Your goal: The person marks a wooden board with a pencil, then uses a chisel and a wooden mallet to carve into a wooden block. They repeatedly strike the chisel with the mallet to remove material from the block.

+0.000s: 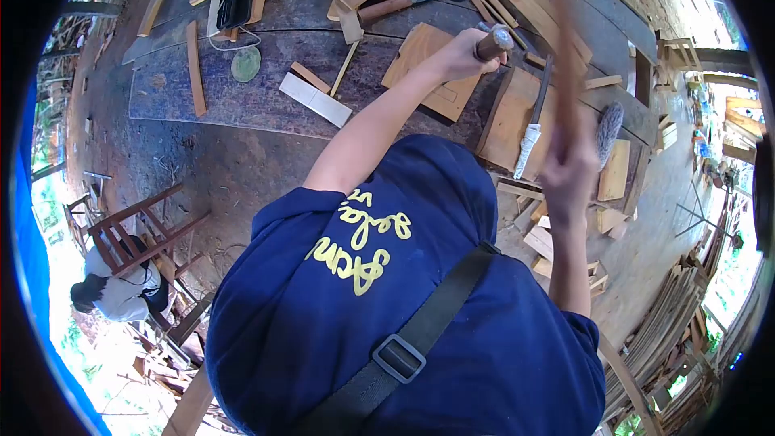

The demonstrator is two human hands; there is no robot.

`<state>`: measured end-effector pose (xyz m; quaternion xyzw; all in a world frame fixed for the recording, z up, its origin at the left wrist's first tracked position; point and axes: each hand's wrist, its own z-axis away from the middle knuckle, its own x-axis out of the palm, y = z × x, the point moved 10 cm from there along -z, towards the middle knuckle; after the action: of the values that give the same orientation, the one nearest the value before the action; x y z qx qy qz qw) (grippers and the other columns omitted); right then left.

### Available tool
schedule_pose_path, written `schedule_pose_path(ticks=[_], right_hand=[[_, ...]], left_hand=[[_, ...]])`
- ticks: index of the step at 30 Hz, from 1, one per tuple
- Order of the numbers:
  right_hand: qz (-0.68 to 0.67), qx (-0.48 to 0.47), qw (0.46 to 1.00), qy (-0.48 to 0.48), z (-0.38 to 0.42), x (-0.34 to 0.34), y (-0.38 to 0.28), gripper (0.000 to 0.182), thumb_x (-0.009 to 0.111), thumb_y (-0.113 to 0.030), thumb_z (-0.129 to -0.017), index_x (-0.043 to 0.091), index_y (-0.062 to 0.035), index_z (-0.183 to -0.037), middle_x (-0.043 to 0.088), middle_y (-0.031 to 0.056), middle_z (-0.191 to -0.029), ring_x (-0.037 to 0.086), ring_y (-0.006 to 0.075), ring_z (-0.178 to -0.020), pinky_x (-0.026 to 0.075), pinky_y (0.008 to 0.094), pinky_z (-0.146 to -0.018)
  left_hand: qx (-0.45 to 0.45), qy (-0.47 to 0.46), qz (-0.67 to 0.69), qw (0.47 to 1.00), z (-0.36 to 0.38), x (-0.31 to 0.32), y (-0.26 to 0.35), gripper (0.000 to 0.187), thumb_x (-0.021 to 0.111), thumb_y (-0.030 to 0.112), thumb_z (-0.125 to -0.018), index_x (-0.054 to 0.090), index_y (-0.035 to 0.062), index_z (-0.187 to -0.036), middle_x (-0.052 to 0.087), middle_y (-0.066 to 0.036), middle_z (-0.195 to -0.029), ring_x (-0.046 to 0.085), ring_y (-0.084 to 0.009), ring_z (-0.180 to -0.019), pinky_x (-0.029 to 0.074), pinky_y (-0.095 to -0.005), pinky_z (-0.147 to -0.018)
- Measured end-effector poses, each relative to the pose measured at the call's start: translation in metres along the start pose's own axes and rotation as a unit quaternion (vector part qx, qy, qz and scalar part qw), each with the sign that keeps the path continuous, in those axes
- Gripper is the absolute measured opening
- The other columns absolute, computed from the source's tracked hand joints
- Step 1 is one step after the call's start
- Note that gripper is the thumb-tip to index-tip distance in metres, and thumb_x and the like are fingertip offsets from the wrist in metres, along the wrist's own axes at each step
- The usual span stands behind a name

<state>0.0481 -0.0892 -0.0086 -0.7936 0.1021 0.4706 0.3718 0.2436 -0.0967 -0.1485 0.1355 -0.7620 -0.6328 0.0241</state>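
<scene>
A person in a dark blue shirt leans over a wide, dark table strewn with wood offcuts. The left hand has its grip clenched around a wooden tool handle, held just above a flat wooden panel lying on the table. The right hand is clenched around a long stick, raised and blurred. This looks like mid-strike carving; the coming blow needs to land squarely on the handle.
</scene>
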Motion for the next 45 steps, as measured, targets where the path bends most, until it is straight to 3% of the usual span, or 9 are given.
schedule_pose_path(ticks=[5, 13, 15, 17, 23, 26, 34, 43, 45], right_hand=[[0.015, 0.044, 0.985, -0.165, 0.0, 0.026, 0.01, 0.029, 0.055, -0.017, -0.096, 0.056, 0.005, -0.115, 0.062, 0.0236, -0.076, 0.063, 0.0286, -0.067, 0.049, 0.0374, -0.066], [-0.261, 0.07, 0.958, 0.094, 0.005, -0.029, -0.001, 0.021, 0.054, -0.014, -0.096, 0.058, 0.0054, -0.103, 0.061, 0.0119, -0.074, 0.058, 0.0157, -0.064, 0.045, 0.0325, -0.058], [-0.025, -0.024, 0.997, -0.066, -0.004, 0.013, -0.02, 0.021, 0.057, -0.016, -0.093, 0.057, 0.0044, -0.096, 0.061, 0.0264, -0.072, 0.063, 0.0406, -0.064, 0.047, 0.0458, -0.061], [-0.039, 0.039, 0.99, -0.133, 0.0, 0.04, -0.008, 0.02, 0.057, -0.017, -0.093, 0.056, 0.0031, -0.093, 0.058, 0.0288, -0.068, 0.06, 0.047, -0.069, 0.046, 0.049, -0.061], [-0.08, -0.022, 0.996, 0.023, -0.026, -0.039, -0.042, 0.03, 0.05, -0.022, -0.099, 0.06, 0.0044, -0.108, 0.059, 0.0061, -0.07, 0.054, 0.0135, -0.06, 0.043, 0.0288, -0.057], [-0.267, -0.022, 0.953, 0.138, -0.021, -0.06, -0.049, 0.035, 0.043, -0.02, -0.102, 0.05, 0.002, -0.129, 0.059, 0.0016, -0.076, 0.053, 0.0098, -0.062, 0.045, 0.0237, -0.06], [0.045, 0.031, 0.977, -0.207, -0.005, 0.056, 0.015, 0.031, 0.054, -0.021, -0.096, 0.059, 0.0079, -0.105, 0.061, 0.0239, -0.07, 0.063, 0.0222, -0.064, 0.048, 0.0404, -0.063], [-0.297, -0.022, 0.941, 0.162, -0.013, -0.037, -0.029, 0.027, 0.045, -0.021, -0.103, 0.06, 0.0012, -0.108, 0.057, 0.0031, -0.076, 0.052, 0.0089, -0.062, 0.043, 0.0226, -0.057], [-0.014, -0.068, 0.996, -0.047, -0.015, 0.015, -0.031, 0.028, 0.054, -0.022, -0.097, 0.058, 0.0059, -0.103, 0.056, 0.017, -0.067, 0.056, 0.0173, -0.057, 0.045, 0.0336, -0.055]], left_hand=[[0.026, 0.049, 0.099, 0.994, 0.004, -0.006, -0.002, 0.01, 0.066, 0.002, -0.075, 0.067, 0.0021, -0.085, 0.067, -0.006, -0.079, 0.063, -0.0137, -0.078, 0.05, -0.0297, -0.074], [0.027, 0.014, 0.014, 0.999, 0.009, -0.009, 0.005, 0.009, 0.065, 0.003, -0.077, 0.067, 0.0035, -0.086, 0.068, -0.006, -0.081, 0.063, -0.0128, -0.079, 0.049, -0.031, -0.075], [0.02, 0.012, 0.02, 1.0, 0.008, -0.008, -0.001, 0.006, 0.066, 0.003, -0.079, 0.066, 0.003, -0.086, 0.066, -0.003, -0.081, 0.059, -0.01, -0.078, 0.048, -0.0289, -0.073], [0.009, 0.005, 0.026, 1.0, 0.012, -0.003, -0.008, 0.004, 0.066, 0.004, -0.082, 0.065, 0.0025, -0.085, 0.065, -0.001, -0.08, 0.056, -0.0072, -0.077, 0.046, -0.0269, -0.07], [0.059, 0.015, 0.018, 0.998, 0.011, -0.01, 0.004, 0.004, 0.065, 0.003, -0.082, 0.065, 0.0028, -0.085, 0.063, -0.001, -0.078, 0.056, -0.0079, -0.075, 0.046, -0.0268, -0.07], [0.061, 0.016, 0.005, 0.998, 0.009, -0.008, 0.001, 0.004, 0.064, 0.002, -0.081, 0.065, 0.003, -0.085, 0.063, -0.001, -0.078, 0.057, -0.0085, -0.075, 0.046, -0.027, -0.071], [0.059, 0.03, 0.103, 0.992, 0.01, -0.014, -0.01, 0.008, 0.063, 0.002, -0.079, 0.066, 0.0044, -0.085, 0.067, -0.003, -0.081, 0.061, -0.0124, -0.077, 0.048, -0.0291, -0.073], [0.051, 0.024, 0.025, 0.998, 0.015, -0.012, 0.003, 0.003, 0.064, 0.004, -0.082, 0.066, 0.0034, -0.085, 0.066, -0.002, -0.078, 0.058, -0.0087, -0.075, 0.046, -0.0269, -0.071], [0.065, 0.029, 0.019, 0.997, 0.015, -0.014, 0.005, 0.003, 0.064, 0.004, -0.082, 0.065, 0.003, -0.084, 0.066, -0.003, -0.078, 0.058, -0.0085, -0.075, 0.047, -0.0272, -0.07]])
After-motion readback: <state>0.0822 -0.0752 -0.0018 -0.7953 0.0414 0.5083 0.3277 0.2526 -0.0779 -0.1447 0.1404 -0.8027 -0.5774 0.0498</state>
